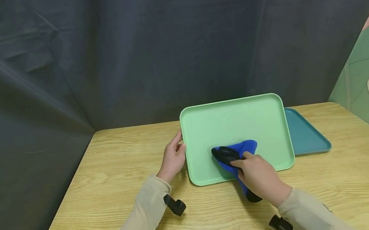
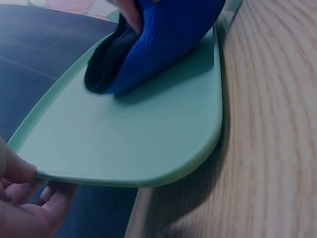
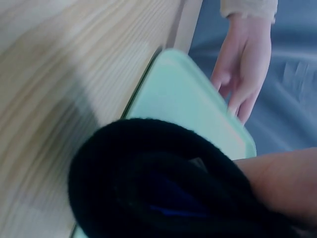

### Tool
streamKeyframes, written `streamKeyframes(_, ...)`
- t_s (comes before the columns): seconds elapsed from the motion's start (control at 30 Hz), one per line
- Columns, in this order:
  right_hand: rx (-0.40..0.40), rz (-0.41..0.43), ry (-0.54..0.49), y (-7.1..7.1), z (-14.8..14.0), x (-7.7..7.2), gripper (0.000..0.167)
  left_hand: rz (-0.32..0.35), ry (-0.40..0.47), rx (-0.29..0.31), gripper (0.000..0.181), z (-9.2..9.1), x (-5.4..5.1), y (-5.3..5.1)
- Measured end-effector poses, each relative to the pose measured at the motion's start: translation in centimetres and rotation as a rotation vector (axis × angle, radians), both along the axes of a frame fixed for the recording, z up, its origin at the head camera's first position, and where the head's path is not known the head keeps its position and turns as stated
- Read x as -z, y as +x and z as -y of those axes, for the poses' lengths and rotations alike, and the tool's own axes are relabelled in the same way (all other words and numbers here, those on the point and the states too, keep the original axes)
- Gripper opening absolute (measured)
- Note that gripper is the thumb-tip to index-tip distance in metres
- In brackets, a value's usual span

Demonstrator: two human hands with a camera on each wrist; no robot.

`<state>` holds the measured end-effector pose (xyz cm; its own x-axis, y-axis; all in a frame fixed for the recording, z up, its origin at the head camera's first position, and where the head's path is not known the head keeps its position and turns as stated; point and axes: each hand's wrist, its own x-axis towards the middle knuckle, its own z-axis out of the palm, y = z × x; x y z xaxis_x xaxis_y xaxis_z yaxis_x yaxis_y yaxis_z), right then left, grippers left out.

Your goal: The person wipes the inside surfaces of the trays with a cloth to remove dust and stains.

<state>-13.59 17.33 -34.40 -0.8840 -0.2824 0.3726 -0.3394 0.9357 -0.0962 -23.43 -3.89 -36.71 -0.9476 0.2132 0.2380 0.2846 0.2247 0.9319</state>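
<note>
A light green rectangular tray [image 1: 208, 127] is held tilted above the wooden table, its inner face towards me. My left hand [image 1: 172, 158] grips its left rim, thumb on the rim and fingers underneath in the left wrist view. My right hand [image 1: 260, 175] holds a bunched blue cloth [image 1: 246, 146] with black edging against the lower middle of the tray. One black-edged end of the cloth hangs below the tray's lower rim. In the right wrist view the dark cloth [image 3: 148, 136] covers much of the frame and hides most of the right fingers.
Partly behind the green tray, a dark teal tray [image 1: 306, 133] lies on the wooden table [image 1: 114, 175] at the right. A dark curtain [image 1: 172, 43] hangs along the table's back and left side. On the right is a wall with a painted leaf pattern [image 1: 368, 55].
</note>
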Motion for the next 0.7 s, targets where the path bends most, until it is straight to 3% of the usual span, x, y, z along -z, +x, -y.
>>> streamKeyframes(0.23,-0.036,0.01,0.007,0.0,2.9,-0.1,0.025,-0.014,-0.006,-0.002,0.05,0.0,-0.1,0.1)
streamKeyframes(0.47,-0.08,-0.044,0.018,0.0,4.9,0.3,0.023,-0.052,0.004,-0.013,0.05,0.0,0.1,0.1)
streamKeyframes(0.7,-0.12,-0.042,0.097,0.1,6.2,0.3,0.021,-0.009,0.01,-0.031,0.05,-0.1,-0.1,0.1)
